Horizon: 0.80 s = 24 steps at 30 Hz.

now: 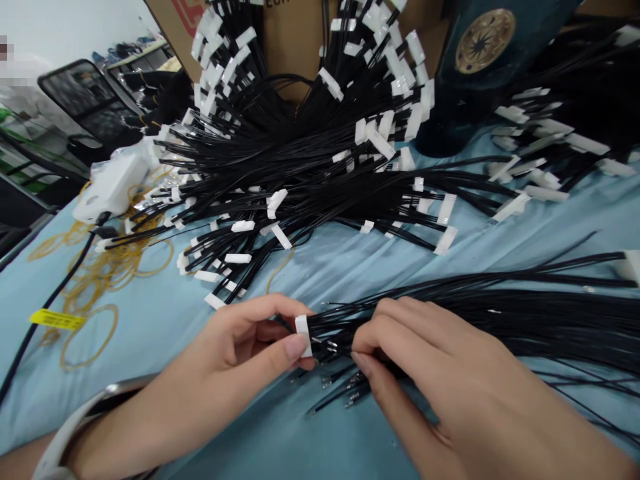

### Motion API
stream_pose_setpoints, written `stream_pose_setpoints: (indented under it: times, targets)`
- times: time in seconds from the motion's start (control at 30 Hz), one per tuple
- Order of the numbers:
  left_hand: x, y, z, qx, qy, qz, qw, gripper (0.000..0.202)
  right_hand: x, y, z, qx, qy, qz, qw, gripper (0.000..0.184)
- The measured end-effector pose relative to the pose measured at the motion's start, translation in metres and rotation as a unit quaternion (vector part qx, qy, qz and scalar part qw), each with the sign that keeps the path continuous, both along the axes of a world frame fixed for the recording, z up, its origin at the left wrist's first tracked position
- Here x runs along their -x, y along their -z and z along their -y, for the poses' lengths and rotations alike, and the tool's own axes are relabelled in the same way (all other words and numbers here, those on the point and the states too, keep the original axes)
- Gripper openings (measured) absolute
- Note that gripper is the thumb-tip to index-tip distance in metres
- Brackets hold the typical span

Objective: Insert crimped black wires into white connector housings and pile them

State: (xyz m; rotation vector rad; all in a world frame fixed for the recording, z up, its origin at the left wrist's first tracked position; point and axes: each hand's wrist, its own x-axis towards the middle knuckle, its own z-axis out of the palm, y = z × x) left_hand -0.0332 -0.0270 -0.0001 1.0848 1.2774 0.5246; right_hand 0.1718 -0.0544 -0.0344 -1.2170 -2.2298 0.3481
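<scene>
Between thumb and fingers, my left hand grips a small white connector with black wires running into it. Close to its right, my right hand pinches a thin black wire near its end. Bare metal terminals show in the gap between the two hands. Below them, more loose wire ends with metal terminals lie on the blue cloth. A thick bundle of black wires stretches from behind my right hand to the right edge. My right fingertips partly hide the wire they hold.
A large heap of black cables with white connectors lies behind my hands, against a cardboard box. A dark tumbler stands right of it. Yellow rubber bands, a white power adapter and its black cord lie left.
</scene>
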Motion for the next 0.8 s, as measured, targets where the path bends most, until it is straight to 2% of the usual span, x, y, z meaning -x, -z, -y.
stream_pose_setpoints:
  times: [0.2, 0.4, 0.8]
  targets:
    - [-0.0011, 0.0014, -0.0014, -0.02, 0.016, 0.001, 1.0, 0.01, -0.001, 0.0031, 0.0012, -0.003, -0.019, 0.013, 1.0, 0.024]
    - [-0.0008, 0.0001, 0.0011, -0.01, 0.007, 0.001, 1.0, 0.011, -0.0016, 0.0035, 0.0003, -0.034, -0.009, -0.015, 0.999, 0.024]
    - [0.0017, 0.0027, 0.0008, 0.001, 0.008, 0.013, 1.0, 0.009, -0.0036, 0.0065, 0.0032, -0.006, -0.031, 0.005, 1.0, 0.028]
